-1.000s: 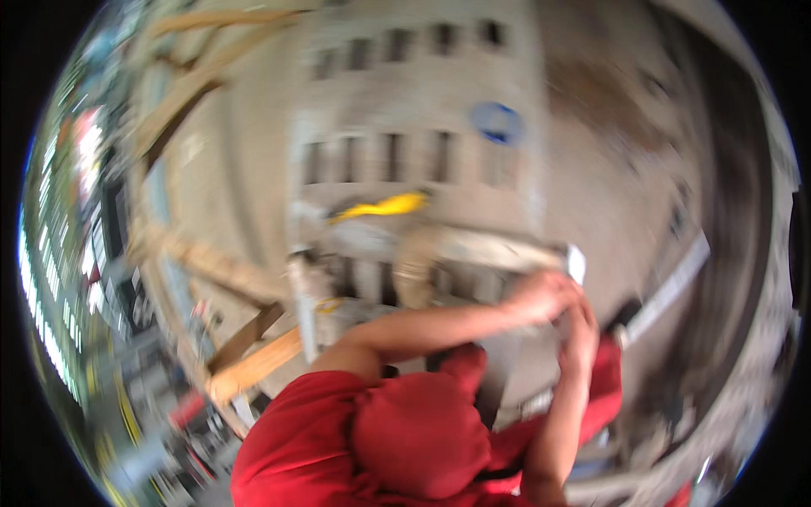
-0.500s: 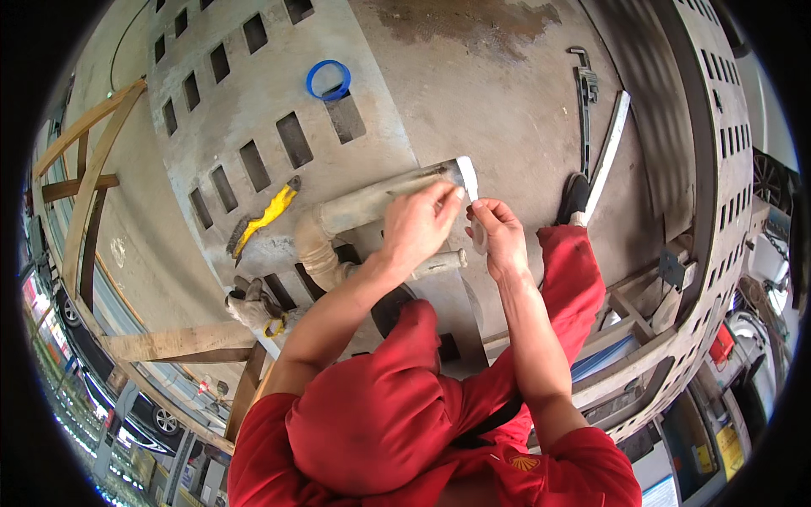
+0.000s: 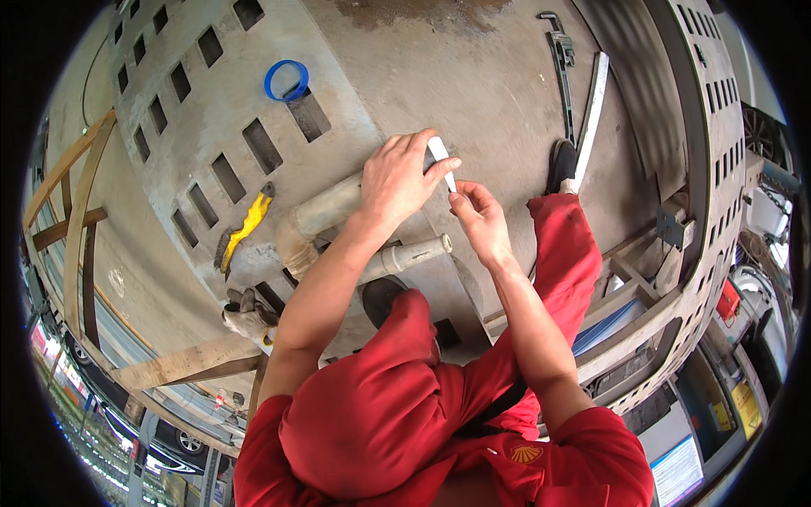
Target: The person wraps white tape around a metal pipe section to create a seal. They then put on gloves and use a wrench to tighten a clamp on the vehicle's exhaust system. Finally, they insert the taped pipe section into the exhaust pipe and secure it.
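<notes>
A beige metal pipe with an elbow lies in front of me, and white thread seal tape runs round its far end. My left hand is wrapped over that end, its thumb against the tape. To the right, my right hand is closed on the strip, which stretches between the two hands. The tape's roll is hidden by my right fingers. Below the main pipe sticks out a thinner pipe stub, touched by neither hand.
On the slotted metal plate lie a blue ring and a yellow-handled brush-like tool. A work glove is near my left forearm. Right of the plate are a pipe wrench and a pale bar. A wooden frame stands left.
My left hand has moved up and left, from beside the pipe onto its taped end. My right hand has shifted slightly left and up. The whole view has shifted a little.
</notes>
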`<state>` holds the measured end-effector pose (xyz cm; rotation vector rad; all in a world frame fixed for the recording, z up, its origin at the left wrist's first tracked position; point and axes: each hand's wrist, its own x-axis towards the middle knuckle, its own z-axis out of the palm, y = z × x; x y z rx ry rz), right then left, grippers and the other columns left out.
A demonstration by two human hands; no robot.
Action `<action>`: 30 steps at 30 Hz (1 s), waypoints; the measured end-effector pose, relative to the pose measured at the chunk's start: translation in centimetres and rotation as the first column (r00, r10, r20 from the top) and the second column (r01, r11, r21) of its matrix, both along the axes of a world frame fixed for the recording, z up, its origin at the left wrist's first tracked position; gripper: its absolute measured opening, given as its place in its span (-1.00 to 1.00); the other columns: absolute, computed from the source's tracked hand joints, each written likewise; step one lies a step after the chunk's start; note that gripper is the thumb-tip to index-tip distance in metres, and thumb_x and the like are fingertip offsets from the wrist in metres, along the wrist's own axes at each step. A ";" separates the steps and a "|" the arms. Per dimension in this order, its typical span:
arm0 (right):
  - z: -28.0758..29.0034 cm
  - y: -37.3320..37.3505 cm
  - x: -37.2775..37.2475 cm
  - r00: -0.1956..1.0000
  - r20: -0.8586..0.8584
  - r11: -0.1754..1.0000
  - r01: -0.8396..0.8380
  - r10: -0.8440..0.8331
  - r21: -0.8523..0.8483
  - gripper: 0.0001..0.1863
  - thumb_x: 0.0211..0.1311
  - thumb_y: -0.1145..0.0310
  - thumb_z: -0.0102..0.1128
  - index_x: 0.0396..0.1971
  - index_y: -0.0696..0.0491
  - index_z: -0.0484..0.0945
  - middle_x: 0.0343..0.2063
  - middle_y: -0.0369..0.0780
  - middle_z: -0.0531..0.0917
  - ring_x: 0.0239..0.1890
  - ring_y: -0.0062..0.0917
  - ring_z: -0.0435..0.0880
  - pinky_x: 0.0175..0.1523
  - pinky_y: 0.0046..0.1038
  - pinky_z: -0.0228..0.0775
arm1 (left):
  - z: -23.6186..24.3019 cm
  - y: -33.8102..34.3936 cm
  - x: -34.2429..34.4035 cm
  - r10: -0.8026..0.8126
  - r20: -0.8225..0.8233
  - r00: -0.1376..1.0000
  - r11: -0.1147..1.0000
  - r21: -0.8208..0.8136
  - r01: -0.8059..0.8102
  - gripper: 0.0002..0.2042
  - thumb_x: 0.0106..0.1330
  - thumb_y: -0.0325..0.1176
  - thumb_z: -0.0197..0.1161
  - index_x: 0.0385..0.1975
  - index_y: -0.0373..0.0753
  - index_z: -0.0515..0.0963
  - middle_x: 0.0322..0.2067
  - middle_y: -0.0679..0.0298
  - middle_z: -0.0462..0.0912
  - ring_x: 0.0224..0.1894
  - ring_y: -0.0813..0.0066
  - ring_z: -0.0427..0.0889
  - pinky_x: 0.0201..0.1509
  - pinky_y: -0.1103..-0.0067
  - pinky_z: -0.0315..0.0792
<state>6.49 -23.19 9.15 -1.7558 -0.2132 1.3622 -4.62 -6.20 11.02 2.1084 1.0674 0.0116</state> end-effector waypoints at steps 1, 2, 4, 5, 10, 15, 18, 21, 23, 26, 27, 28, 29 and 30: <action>-0.1 -0.2 0.0 0.999 0.020 1.000 -0.030 0.029 0.002 -0.67 0.52 0.36 0.28 0.17 0.17 0.59 -0.06 -0.33 0.69 -0.04 -0.65 0.62 0.17 -0.51 0.46 | -0.1 0.0 -0.1 0.001 0.004 1.000 1.000 0.003 -0.001 -0.37 0.37 0.18 0.39 0.23 -0.21 0.61 0.07 0.10 0.75 0.17 0.10 0.69 0.17 0.23 0.60; -0.1 -0.5 0.1 0.998 0.038 0.999 -0.046 0.046 0.012 -0.66 0.51 0.35 0.27 0.17 0.16 0.59 -0.05 -0.31 0.70 0.01 -0.62 0.63 0.19 -0.49 0.44 | -0.3 -0.1 -0.1 0.003 0.007 1.000 1.000 0.007 -0.003 -0.36 0.37 0.19 0.40 0.23 -0.20 0.61 0.06 0.11 0.75 0.17 0.11 0.69 0.16 0.23 0.60; 0.5 -0.4 0.1 0.994 0.074 0.996 -0.078 0.075 0.033 -0.65 0.49 0.33 0.27 0.17 0.14 0.60 -0.01 -0.28 0.73 0.09 -0.57 0.64 0.24 -0.45 0.42 | -0.1 0.0 -0.2 0.004 -0.003 1.000 1.000 0.006 -0.004 -0.35 0.35 0.20 0.40 0.22 -0.20 0.62 0.04 0.12 0.76 0.16 0.12 0.69 0.15 0.23 0.60; 0.4 -0.3 0.2 0.997 0.036 0.996 -0.070 0.068 0.046 -0.65 0.49 0.34 0.26 0.18 0.13 0.60 -0.03 -0.29 0.73 0.08 -0.57 0.64 0.23 -0.45 0.42 | 0.1 0.1 -0.2 0.005 -0.017 1.000 1.000 0.000 -0.005 -0.35 0.35 0.21 0.40 0.23 -0.20 0.62 0.03 0.12 0.76 0.16 0.12 0.69 0.15 0.24 0.60; -0.3 0.0 0.7 0.991 -0.135 1.000 0.007 -0.006 0.008 -0.67 0.48 0.32 0.30 0.14 0.10 0.63 -0.15 -0.37 0.70 -0.09 -0.67 0.60 0.07 -0.52 0.43 | 0.2 0.0 0.0 -0.013 -0.018 1.000 1.000 0.008 0.013 -0.33 0.33 0.23 0.40 0.24 -0.19 0.62 0.02 0.13 0.76 0.14 0.13 0.69 0.13 0.24 0.60; -0.5 0.2 0.1 0.954 -0.203 0.976 0.214 -0.218 -0.043 -0.77 0.47 0.25 0.40 -0.02 0.05 0.72 -0.31 -0.46 0.66 -0.26 -0.80 0.51 -0.14 -0.65 0.30 | 0.1 0.0 0.2 -0.023 -0.027 0.999 1.000 -0.001 0.023 -0.32 0.33 0.22 0.40 0.24 -0.20 0.61 0.03 0.14 0.76 0.13 0.13 0.69 0.12 0.23 0.60; -0.6 0.0 0.0 0.941 -0.217 0.966 0.246 -0.258 -0.081 -0.81 0.46 0.26 0.41 -0.08 0.03 0.74 -0.34 -0.47 0.66 -0.29 -0.80 0.49 -0.16 -0.65 0.28 | 0.1 0.0 0.1 -0.021 -0.022 1.000 1.000 -0.010 0.021 -0.32 0.32 0.22 0.41 0.24 -0.20 0.61 0.03 0.14 0.76 0.13 0.13 0.69 0.12 0.23 0.60; -0.1 0.1 0.0 0.932 -0.230 0.960 0.267 -0.281 -0.088 -0.83 0.46 0.28 0.42 -0.11 0.03 0.75 -0.34 -0.47 0.66 -0.30 -0.79 0.48 -0.16 -0.64 0.28 | 0.1 0.1 0.0 -0.032 -0.020 0.999 0.999 0.005 0.032 -0.32 0.32 0.23 0.41 0.24 -0.21 0.62 0.03 0.14 0.76 0.13 0.13 0.70 0.12 0.23 0.60; 0.3 0.3 -0.1 0.928 -0.229 0.956 0.279 -0.293 -0.090 -0.84 0.45 0.28 0.42 -0.12 0.03 0.75 -0.34 -0.47 0.65 -0.30 -0.78 0.48 -0.15 -0.64 0.28 | 0.1 0.1 0.0 -0.033 -0.022 0.999 0.999 0.012 0.033 -0.32 0.32 0.22 0.41 0.24 -0.21 0.61 0.03 0.14 0.76 0.12 0.12 0.70 0.11 0.23 0.60; 0.4 0.3 -0.2 0.927 -0.213 0.951 0.296 -0.310 -0.093 -0.84 0.45 0.28 0.42 -0.14 0.03 0.75 -0.33 -0.46 0.65 -0.30 -0.77 0.47 -0.15 -0.63 0.27 | 0.1 0.1 0.0 -0.036 -0.019 0.999 0.999 0.016 0.037 -0.32 0.32 0.21 0.42 0.24 -0.21 0.61 0.02 0.13 0.77 0.12 0.12 0.70 0.11 0.23 0.60; 0.4 0.2 -0.1 0.927 -0.207 0.949 0.304 -0.314 -0.080 -0.84 0.45 0.27 0.42 -0.14 0.03 0.75 -0.33 -0.46 0.65 -0.29 -0.77 0.48 -0.14 -0.63 0.28 | 0.1 0.1 0.0 -0.037 -0.015 0.999 0.999 0.021 0.038 -0.33 0.32 0.20 0.43 0.24 -0.22 0.61 0.01 0.13 0.77 0.11 0.12 0.70 0.11 0.23 0.60; 0.4 0.1 -0.1 0.926 -0.202 0.948 0.311 -0.318 -0.067 -0.84 0.45 0.27 0.42 -0.14 0.03 0.75 -0.33 -0.46 0.66 -0.28 -0.77 0.48 -0.14 -0.62 0.28 | 0.2 0.1 0.0 -0.039 -0.015 0.999 0.999 0.020 0.039 -0.33 0.32 0.19 0.43 0.24 -0.22 0.61 0.01 0.13 0.77 0.11 0.12 0.70 0.11 0.23 0.60; 0.4 0.1 -0.1 0.923 -0.190 0.943 0.325 -0.333 -0.073 -0.84 0.45 0.27 0.42 -0.14 0.03 0.75 -0.33 -0.46 0.65 -0.29 -0.77 0.47 -0.15 -0.62 0.27 | 0.3 0.1 0.0 -0.041 -0.014 0.999 0.999 0.020 0.041 -0.33 0.31 0.19 0.44 0.24 -0.23 0.61 0.01 0.13 0.77 0.11 0.11 0.70 0.11 0.23 0.60; 0.3 0.1 -0.1 0.920 -0.180 0.937 0.339 -0.348 -0.081 -0.84 0.45 0.27 0.42 -0.14 0.03 0.75 -0.33 -0.45 0.65 -0.29 -0.77 0.47 -0.15 -0.62 0.26 | 0.3 0.1 0.0 -0.042 -0.016 0.999 0.999 0.017 0.042 -0.33 0.31 0.18 0.44 0.24 -0.23 0.61 0.01 0.13 0.77 0.11 0.11 0.70 0.11 0.23 0.60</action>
